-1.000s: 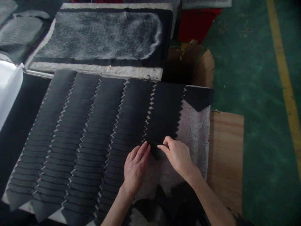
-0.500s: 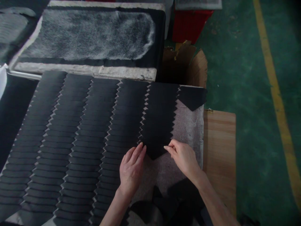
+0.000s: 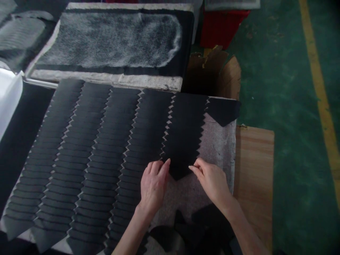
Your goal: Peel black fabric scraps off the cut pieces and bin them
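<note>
Dark grey, pointed, sheet-like pieces (image 3: 106, 152) are overlapped in columns on a pale cloth-covered tabletop (image 3: 216, 148), apparently so that only narrow strips show. At the fifth column's near end, a black pointed piece (image 3: 177, 171) is flanked by bunched fingers of the left hand (image 3: 154, 184), seemingly for steadying, and by the right hand (image 3: 212, 180), thumb and finger drawn together; whether either grips it cannot be told. Between the forearms, cloth is covered by loose black pieces (image 3: 191, 230). Beyond, a torn brown cardboard box (image 3: 231, 78) and a light-brown wooden board (image 3: 255, 184) are placed.
</note>
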`<state>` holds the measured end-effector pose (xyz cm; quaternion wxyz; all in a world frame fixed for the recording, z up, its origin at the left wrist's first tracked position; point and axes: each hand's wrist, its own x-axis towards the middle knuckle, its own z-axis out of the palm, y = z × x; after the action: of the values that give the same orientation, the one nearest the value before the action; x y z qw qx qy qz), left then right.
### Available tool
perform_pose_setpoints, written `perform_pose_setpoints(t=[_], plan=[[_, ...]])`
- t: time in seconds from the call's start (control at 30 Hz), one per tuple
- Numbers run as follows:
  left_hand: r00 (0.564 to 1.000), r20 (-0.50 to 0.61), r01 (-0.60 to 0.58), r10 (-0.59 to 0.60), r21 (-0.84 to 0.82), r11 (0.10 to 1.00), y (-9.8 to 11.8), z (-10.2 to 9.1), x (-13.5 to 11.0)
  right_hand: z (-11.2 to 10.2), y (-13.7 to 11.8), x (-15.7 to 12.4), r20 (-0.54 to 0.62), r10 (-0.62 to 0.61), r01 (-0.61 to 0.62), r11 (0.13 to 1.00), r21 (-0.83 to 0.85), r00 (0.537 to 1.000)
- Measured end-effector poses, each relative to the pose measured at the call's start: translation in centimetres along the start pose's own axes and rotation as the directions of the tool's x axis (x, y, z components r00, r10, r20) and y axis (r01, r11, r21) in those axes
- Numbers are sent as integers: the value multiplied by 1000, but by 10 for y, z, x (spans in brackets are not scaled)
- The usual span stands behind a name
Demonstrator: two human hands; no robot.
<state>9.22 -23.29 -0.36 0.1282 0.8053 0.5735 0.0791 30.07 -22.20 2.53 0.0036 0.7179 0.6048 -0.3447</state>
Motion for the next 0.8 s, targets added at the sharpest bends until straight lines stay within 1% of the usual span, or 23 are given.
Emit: perform_pose_setpoints(t=[0.07,0.13,0.23,0.3,0.37,0.43,0.53,0.6,0.7,0.8], plan=[[1000,-29,4,-5,-24,1000,3,2,-7,-1,-3,-3,-47,-67,65,997,-31,997],[998,-66,-2,0,-39,999,5,4,-16,-1,-10,-4,-70,-151,146,987,-73,986],[994,-113,-14,7,-60,998,5,7,-27,4,-27,1,-28,-246,242,964,-107,969],[992,-129,-19,8,-86,996,3,8,-31,9,-37,7,20,-270,271,959,-83,963],[991,-135,-8,-8,-115,993,-1,9,-33,15,-44,14,50,-273,275,961,-35,961],[989,-143,18,-40,-150,989,-5,9,-33,18,-45,18,57,-270,268,962,45,961],[985,-161,32,-64,-196,980,-9,9,-33,18,-40,21,64,-273,255,945,207,960],[983,-170,29,-67,-216,976,-11,8,-32,17,-37,21,78,-268,236,929,285,960],[980,-177,42,-87,-243,969,-13,8,-32,16,-34,22,103,-244,197,921,336,964],[979,-180,49,-98,-257,965,-14,9,-32,16,-36,23,98,-232,188,924,333,968]])
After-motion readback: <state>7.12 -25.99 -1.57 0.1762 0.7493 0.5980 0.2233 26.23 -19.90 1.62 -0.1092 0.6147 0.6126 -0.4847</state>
